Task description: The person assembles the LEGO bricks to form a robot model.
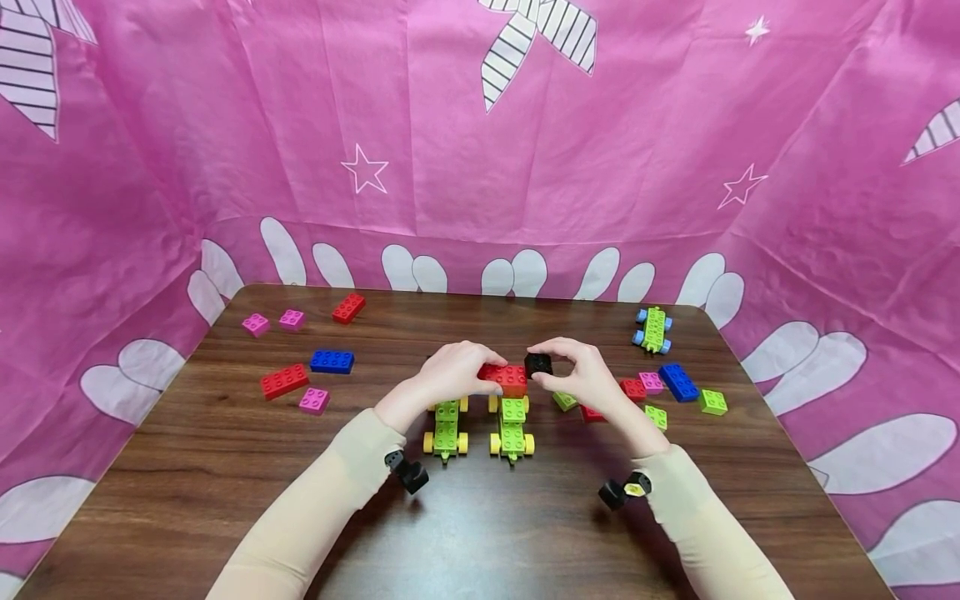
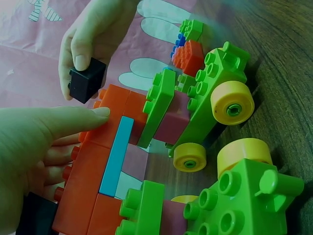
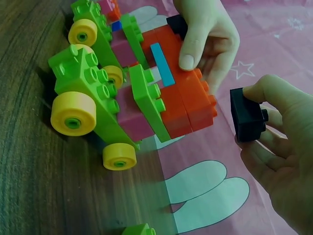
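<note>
My left hand [image 1: 456, 368] pinches red plastic bricks [image 1: 512, 381], already joined to green, yellow-wheeled plastic cars [image 1: 513, 433] below its fingers, but the black plastic block [image 1: 537, 365] my right hand [image 1: 579, 367] pinches isn't on yet.

Left chassis [image 1: 446, 438] and right chassis [image 1: 512, 440] stand side by side on the table [image 1: 480, 542]; stacked bricks [image 1: 512, 381] bridge both; left hand [image 1: 457, 368] upon the bricks; small block [image 1: 537, 365], in right hand [image 1: 583, 371], just right of them; third chassis [image 1: 655, 330] far right; curtain [image 1: 465, 192] behind.
</note>
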Demonstrator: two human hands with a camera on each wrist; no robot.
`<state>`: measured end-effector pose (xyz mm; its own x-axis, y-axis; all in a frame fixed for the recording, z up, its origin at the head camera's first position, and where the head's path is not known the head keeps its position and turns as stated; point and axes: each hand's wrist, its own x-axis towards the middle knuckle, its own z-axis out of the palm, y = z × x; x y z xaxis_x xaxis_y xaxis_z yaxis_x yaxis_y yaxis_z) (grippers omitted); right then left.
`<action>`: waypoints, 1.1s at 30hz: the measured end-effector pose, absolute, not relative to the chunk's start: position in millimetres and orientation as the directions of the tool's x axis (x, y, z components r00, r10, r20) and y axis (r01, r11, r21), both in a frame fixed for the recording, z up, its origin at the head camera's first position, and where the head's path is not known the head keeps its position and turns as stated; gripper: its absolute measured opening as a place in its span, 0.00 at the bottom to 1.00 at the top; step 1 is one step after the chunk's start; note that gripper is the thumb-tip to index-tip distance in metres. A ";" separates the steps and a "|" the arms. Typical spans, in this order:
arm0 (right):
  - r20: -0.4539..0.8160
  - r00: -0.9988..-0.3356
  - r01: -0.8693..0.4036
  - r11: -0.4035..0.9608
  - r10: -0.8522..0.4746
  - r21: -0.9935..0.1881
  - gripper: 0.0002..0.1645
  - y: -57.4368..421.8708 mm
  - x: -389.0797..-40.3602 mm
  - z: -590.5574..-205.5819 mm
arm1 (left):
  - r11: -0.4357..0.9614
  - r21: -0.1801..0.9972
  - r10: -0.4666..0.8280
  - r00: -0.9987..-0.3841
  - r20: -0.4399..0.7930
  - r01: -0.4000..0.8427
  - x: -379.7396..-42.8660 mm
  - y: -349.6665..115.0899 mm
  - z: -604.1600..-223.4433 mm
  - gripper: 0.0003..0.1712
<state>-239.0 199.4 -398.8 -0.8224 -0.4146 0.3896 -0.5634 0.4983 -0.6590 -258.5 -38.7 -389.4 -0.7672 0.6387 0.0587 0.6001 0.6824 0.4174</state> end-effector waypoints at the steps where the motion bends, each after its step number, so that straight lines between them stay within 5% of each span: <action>1: 0.389 -0.820 -0.566 0.492 -0.420 -0.662 0.20 198.7 -238.8 -399.3 | 0.683 0.417 0.638 -0.768 0.059 0.599 -258.6 -38.7 -389.6 0.24; 15: 0.286 -0.872 -0.472 0.527 -0.397 -0.707 0.21 192.4 -239.0 -403.0 | 0.682 0.416 0.639 -0.767 0.062 0.602 -259.1 -39.0 -389.9 0.24; 33: 0.324 -0.843 -0.527 0.537 -0.429 -0.659 0.20 189.4 -241.8 -406.2 | 0.683 0.420 0.637 -0.768 0.057 0.598 -258.1 -39.4 -390.6 0.24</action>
<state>-241.8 189.4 -406.2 -0.8431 -0.4295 0.3237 -0.5266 0.5370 -0.6591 -258.1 -39.4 -390.6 -0.7684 0.6374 0.0570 0.5978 0.6831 0.4195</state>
